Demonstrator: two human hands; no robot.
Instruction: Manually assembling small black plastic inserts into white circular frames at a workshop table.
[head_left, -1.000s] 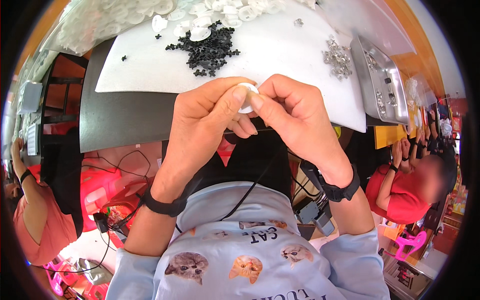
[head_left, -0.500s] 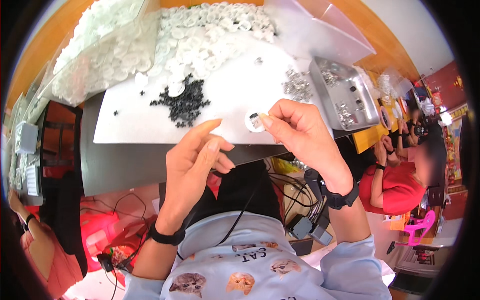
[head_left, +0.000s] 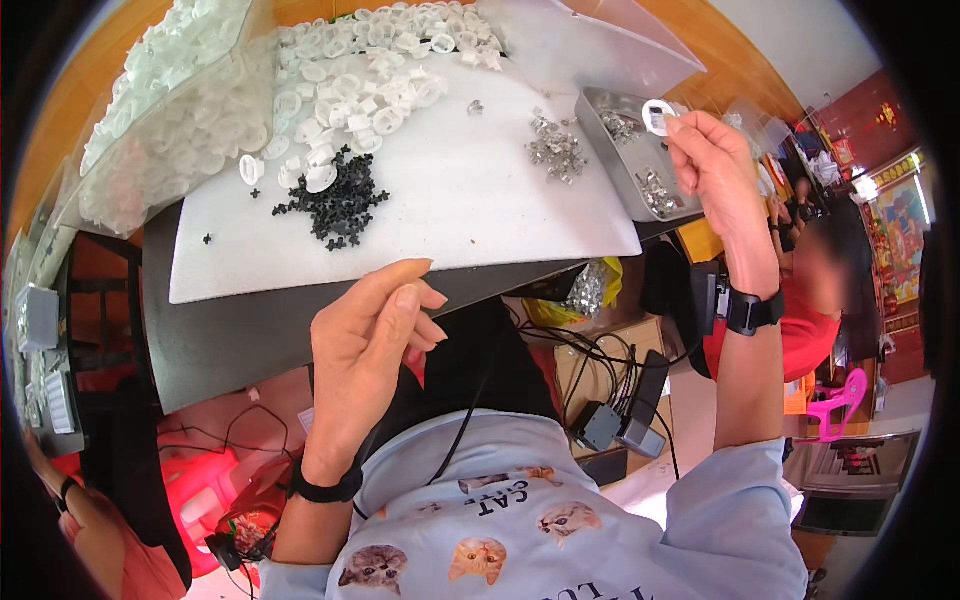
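Note:
Pinched between the thumb and forefinger of my right hand point(head_left: 715, 165) is a small round white plastic part point(head_left: 657, 117) with a dark insert at its middle. That hand is raised over the far side of a metal tray point(head_left: 592, 125) at the right of the table. My left hand point(head_left: 365, 345) hovers at the near table edge, fingers loosely bent and apart, holding nothing. Beyond it lies a heap of small black cross-shaped pieces point(head_left: 340, 205). Small shiny metal pieces point(head_left: 557, 148) are piled left of the tray, and more lie inside it.
White round plastic parts point(head_left: 370, 90) spread over the back of the white mat point(head_left: 440, 205). A clear bin point(head_left: 190, 130) full of them stands at the left, and another clear bin point(head_left: 610, 45) tilts at the back. A person in red point(head_left: 800, 320) sits to the right.
My right hand has carried the round white part away to the right, from above the mat to above the tray. My left hand has shifted slightly. The view has turned somewhat.

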